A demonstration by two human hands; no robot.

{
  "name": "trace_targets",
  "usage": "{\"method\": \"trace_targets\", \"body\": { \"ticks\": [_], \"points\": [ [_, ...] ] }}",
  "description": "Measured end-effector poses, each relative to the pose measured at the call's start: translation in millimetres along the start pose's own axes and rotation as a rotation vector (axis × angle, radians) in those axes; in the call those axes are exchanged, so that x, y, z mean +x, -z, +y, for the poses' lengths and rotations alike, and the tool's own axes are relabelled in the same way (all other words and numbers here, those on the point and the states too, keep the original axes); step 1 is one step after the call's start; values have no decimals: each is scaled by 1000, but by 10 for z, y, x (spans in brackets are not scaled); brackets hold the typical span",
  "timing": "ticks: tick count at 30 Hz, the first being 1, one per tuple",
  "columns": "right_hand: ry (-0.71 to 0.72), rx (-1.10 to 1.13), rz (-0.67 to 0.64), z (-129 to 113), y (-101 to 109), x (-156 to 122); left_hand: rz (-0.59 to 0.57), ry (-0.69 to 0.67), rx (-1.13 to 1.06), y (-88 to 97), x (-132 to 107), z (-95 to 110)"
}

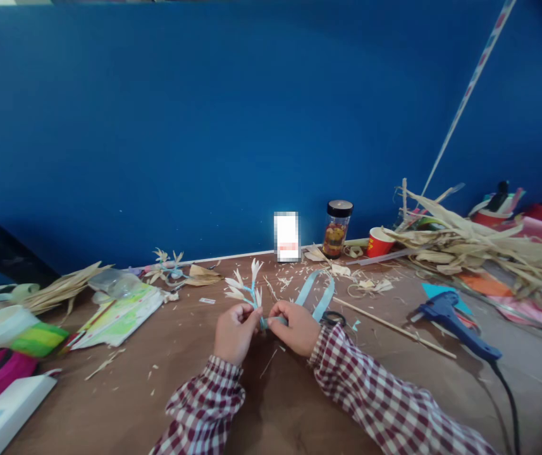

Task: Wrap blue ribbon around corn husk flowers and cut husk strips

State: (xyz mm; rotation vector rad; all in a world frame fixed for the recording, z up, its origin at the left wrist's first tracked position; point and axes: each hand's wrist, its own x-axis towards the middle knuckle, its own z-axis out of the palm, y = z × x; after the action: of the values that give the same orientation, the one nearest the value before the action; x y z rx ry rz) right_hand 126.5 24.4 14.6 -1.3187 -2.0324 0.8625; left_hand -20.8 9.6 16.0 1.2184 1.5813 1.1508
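My left hand [237,330] pinches the stem of a small handmade flower sprig [246,287], whose pale pointed blossoms stand up above my fingers on light blue stalks. Close beside it, my right hand [296,327] is closed on a light blue ribbon [305,289] at the lower part of the stem. From my right hand the ribbon loops away behind, across the table. Dark scissors [333,318] lie partly hidden behind my right wrist. My fingertips cover the spot where ribbon and stem meet.
A blue glue gun [460,322] with its cord lies right, near a thin stick [394,325]. Behind stand a jar [337,230], a red paper cup [381,242] and dried husks [479,243]. Left are a patterned paper [119,316], another sprig [166,268] and a white power strip [12,414].
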Motion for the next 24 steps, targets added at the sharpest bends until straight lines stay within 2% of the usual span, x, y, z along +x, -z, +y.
{"method": "trace_targets", "body": {
  "ticks": [4,9,15,19,24],
  "points": [
    [-80,0,-61,1,-39,-15,8,-22,-8,1,13,-42],
    [-96,16,-118,-3,-68,-31,43,-38,-37,-11,5,-47],
    [-121,54,-102,-40,-72,-42,62,-53,-41,-26,-10,-17],
    [-122,97,-96,-33,-83,-38,58,-1,-89,-37,-8,-17],
    [-104,176,-135,20,-64,-15,-9,136,-220,-6,-7,34]
  ]
}}
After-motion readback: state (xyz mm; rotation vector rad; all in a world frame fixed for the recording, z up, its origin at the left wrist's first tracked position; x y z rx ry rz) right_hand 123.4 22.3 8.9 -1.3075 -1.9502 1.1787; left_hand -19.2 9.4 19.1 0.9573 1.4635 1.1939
